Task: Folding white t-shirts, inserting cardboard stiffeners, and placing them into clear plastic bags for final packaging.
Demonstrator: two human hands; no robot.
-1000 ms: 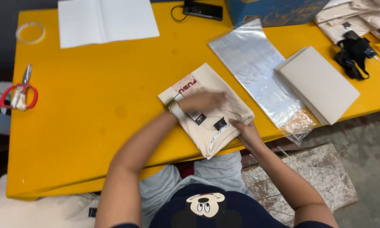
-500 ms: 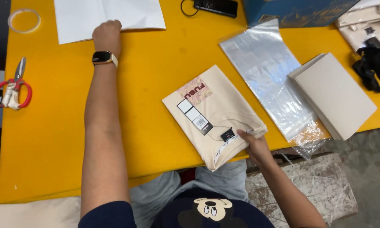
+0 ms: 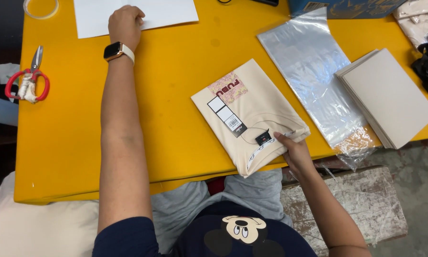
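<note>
Hands apart: left hand (image 3: 125,21) presses the white paper sheet (image 3: 135,15); right hand (image 3: 294,153) pinches the folded cream shirt (image 3: 266,107) on the yellow desk (image 3: 176,85).

A second ago both hands lay on the folded cream shirt (image 3: 249,116) near the middle of the frame. Since then the left hand (image 3: 125,23) has left it and stretched out to the upper left of the frame, where it now rests with curled fingers on the white sheet of paper (image 3: 161,12); half a second ago it was already arriving there. The right hand (image 3: 294,151) has slid to the shirt's lower right edge, fingertips on the fold by the counter (image 3: 176,85) edge. With the left arm gone, the shirt's tags and printed patch now lie uncovered
</note>
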